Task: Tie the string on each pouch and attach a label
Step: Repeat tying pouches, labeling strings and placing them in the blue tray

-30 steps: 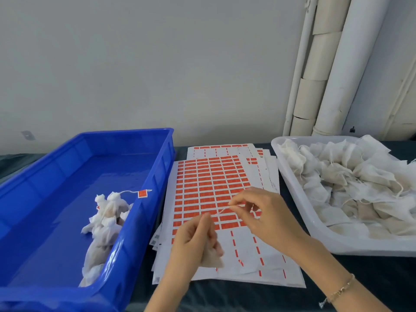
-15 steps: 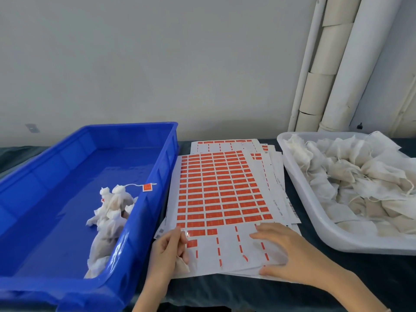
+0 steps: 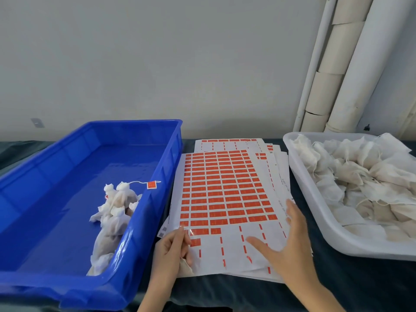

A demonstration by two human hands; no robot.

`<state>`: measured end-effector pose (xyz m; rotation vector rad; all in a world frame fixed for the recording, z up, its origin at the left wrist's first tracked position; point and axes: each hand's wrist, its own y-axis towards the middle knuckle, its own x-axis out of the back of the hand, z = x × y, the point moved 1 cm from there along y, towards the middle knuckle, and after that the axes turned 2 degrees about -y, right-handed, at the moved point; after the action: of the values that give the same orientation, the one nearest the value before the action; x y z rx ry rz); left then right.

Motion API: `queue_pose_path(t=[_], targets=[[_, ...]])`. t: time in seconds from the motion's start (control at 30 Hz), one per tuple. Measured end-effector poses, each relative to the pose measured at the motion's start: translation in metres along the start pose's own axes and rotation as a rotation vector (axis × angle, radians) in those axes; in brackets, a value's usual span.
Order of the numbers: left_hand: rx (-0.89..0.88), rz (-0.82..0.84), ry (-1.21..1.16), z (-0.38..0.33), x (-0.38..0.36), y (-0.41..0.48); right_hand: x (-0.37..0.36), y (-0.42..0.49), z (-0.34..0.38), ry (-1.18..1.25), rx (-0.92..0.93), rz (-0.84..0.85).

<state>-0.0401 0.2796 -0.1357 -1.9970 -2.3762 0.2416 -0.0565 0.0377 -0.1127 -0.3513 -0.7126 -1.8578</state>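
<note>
Left hand sits at the near left corner of the top label sheet, lower fingers curled and clamped on a small white pouch tucked under the palm; only the pouch's edge shows below the hand, lying over the sheet's near edge. Thumb and forefinger tips rest right by the last red labels of the short row; cannot tell if they pinch one. Right hand lies palm down on the near right part of the same sheet, fingers straight and spread apart, pressing the paper, holding nothing. The sheet tops a loose fanned stack of label sheets in the middle of the dark desk; most rows are full of red labels, and the near rows are mostly peeled, white backing with thin red strips left. Blue bin stands to the left, just beside the stack, with a small heap of tied pouches against its right wall. One of those has a string running up to a red label tag that lies against the wall. White tray stands to the right of the stack, piled with loose pouches, strings trailing among them. Pale pipes run up the wall behind the tray.
</note>
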Motion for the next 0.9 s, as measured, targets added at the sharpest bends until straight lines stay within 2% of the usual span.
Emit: queue_pose_path(t=[0.07, 0.23, 0.33, 0.43, 0.53, 0.6, 0.67, 0.77, 0.83, 0.9], targets=[[-0.003, -0.004, -0.014, -0.001, 0.000, -0.001, -0.013, -0.003, -0.002, -0.035, 0.069, 0.100], [0.029, -0.017, -0.082, -0.001, 0.006, 0.000, 0.006, 0.011, -0.015, -0.308, 0.208, 0.564], [0.036, -0.019, -0.105, 0.001, 0.008, 0.003, 0.028, 0.021, -0.023, -0.400, 0.214, 0.659], [0.034, -0.012, -0.103, 0.003, 0.006, 0.004, 0.035, 0.019, -0.026, -0.498, 0.325, 0.593], [0.031, -0.006, -0.086, 0.003, 0.005, 0.003, 0.036, 0.008, -0.024, -0.390, 0.584, 0.210], [0.029, -0.007, -0.075, 0.004, 0.004, 0.003, 0.030, -0.001, -0.022, -0.329, 0.633, -0.043], [0.028, -0.010, -0.062, 0.005, 0.003, 0.003, 0.021, -0.007, -0.013, -0.231, 0.410, -0.162], [0.044, -0.027, -0.047, 0.007, 0.003, 0.004, 0.001, -0.016, 0.006, 0.142, -0.183, -0.118], [0.048, -0.028, -0.052, 0.006, 0.003, 0.003, -0.014, -0.019, 0.012, 0.390, -0.384, -0.079], [0.022, -0.008, -0.059, 0.004, 0.003, 0.002, -0.025, -0.020, 0.015, 0.626, -0.469, -0.078]])
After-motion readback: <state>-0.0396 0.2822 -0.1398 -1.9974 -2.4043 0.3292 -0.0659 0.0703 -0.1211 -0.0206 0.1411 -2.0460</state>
